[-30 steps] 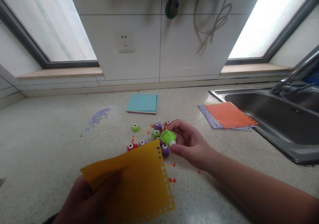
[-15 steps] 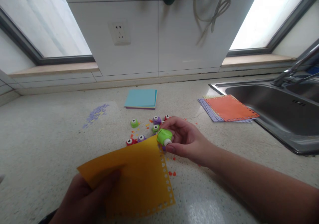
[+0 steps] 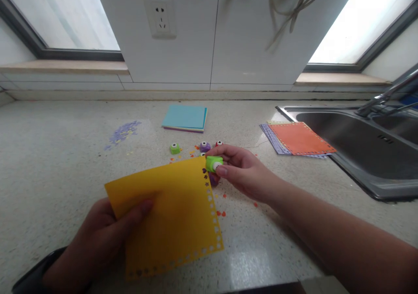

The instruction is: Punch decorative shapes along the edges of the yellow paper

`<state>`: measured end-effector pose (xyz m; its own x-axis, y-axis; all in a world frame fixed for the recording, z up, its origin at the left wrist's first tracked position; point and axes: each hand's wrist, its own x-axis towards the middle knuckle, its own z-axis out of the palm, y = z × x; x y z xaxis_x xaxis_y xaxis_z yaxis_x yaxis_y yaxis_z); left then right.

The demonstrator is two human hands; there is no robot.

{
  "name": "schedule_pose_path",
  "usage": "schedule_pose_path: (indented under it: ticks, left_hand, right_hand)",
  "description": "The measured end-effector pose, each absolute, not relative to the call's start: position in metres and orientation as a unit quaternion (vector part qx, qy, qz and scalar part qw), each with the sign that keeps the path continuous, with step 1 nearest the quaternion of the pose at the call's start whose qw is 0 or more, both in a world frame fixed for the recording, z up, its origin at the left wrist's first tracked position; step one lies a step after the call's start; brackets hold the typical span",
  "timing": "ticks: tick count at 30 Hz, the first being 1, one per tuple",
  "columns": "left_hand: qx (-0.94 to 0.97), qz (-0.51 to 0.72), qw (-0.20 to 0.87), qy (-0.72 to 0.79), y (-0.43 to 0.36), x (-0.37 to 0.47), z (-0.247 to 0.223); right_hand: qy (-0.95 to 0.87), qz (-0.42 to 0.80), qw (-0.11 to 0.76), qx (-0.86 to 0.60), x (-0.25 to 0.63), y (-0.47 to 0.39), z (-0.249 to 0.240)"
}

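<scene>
My left hand [image 3: 107, 228] grips a yellow sheet of paper [image 3: 173, 211] by its left side, thumb on top. Small punched shapes run along the sheet's right and bottom edges. My right hand [image 3: 243, 170] is closed around a green craft punch [image 3: 214, 163] with a white button, my thumb against the button. The punch sits at the sheet's upper right corner. Behind the paper stand more small punches: a green one [image 3: 175, 148], a purple one [image 3: 205, 146] and a red one [image 3: 219, 143]. Another purple punch [image 3: 214, 179] shows partly below my right hand.
A stack of blue paper [image 3: 184, 116] lies toward the wall. Punched orange sheets [image 3: 300, 138] rest on purple ones beside the steel sink [image 3: 352, 154]. Purple paper bits [image 3: 123, 133] are heaped at the left, and orange cutouts [image 3: 221, 214] lie scattered on the speckled counter [image 3: 65, 167].
The view has tilted downward. The yellow sheet now appears higher and flatter to the camera, hiding several punches. The green punch has turned slightly at the sheet's corner, still in my right hand.
</scene>
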<state>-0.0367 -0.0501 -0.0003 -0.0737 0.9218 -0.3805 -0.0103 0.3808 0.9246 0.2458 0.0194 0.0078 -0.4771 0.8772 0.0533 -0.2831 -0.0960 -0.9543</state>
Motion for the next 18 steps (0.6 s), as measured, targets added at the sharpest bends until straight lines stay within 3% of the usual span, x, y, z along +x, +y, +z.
schedule_pose_path:
  ticks: [18]
  left_hand:
    - [0.410,0.365,0.601,0.581,-0.049,-0.048,-0.007]
  right_hand:
    - [-0.517,0.702,0.379,-0.311,0.244,0.019,0.012]
